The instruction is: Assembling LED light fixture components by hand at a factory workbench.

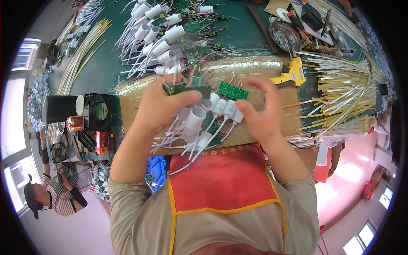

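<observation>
My left hand (163, 104) is closed around a green circuit board (187, 88), its thumb pressed across the face. Thin wires rise from that board, blurred by motion. My right hand (267, 117) holds nothing visible; thumb and index finger are spread apart beside another green circuit board (233, 90). That board lies on the brown cardboard (282, 100), with several white plastic cylinders (228, 109) and their white cables in front of it. Below my left hand sits a wider white cylinder (194, 118), open end up, among more cables.
A yellow glue gun (293, 73) lies to the right, by a bundle of pale strips (344, 89). A pile of white cylinders (163, 46) with boards covers the far green table. A black fan (98, 111) stands left; another person (59, 193) is beyond it.
</observation>
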A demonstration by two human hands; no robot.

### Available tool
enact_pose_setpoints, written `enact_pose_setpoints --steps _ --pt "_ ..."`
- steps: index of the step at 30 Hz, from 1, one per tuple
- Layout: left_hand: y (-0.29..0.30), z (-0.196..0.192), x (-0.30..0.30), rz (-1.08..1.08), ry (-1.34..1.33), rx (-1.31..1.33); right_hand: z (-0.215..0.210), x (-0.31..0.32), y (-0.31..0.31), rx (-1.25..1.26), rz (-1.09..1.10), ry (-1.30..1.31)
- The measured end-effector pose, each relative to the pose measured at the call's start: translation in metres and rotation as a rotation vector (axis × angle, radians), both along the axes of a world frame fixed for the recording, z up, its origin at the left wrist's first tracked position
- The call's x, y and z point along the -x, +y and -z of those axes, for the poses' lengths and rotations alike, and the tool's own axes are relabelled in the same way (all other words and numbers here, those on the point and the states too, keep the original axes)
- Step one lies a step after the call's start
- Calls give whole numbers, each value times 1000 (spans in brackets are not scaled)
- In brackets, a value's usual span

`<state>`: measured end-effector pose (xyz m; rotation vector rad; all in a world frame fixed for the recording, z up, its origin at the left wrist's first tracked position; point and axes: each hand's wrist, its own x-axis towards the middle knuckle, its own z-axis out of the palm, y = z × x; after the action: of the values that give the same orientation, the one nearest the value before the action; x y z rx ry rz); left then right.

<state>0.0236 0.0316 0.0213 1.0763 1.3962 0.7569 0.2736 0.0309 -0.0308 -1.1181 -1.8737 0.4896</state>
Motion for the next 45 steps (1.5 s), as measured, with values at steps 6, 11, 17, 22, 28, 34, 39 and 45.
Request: enact_pose_setpoints --steps 6,11,17,22,28,34,39,45 --pt "-6 -6 -15 122 -101 -93 2 36 -8 739 -349 658" --pt "-6 1 -7 168 -261 0 2 39 2 883 -552 844" --pt "-3 13 2 195 -439 18 -3 44 11 1017 -646 904" --pt "-1 2 -7 109 -165 -78 -3 49 16 982 -535 851" --pt "-4 -3 -10 41 169 -290 -27 50 8 810 -397 661" --pt "12 -63 51 -406 191 -542 -15 -5 13 788 -37 579" --pt "62 -133 95 -617 837 -825 32 -46 5 718 169 -18" --pt "144 -82 73 -293 1247 -1228 20 -29 7 740 127 -351"
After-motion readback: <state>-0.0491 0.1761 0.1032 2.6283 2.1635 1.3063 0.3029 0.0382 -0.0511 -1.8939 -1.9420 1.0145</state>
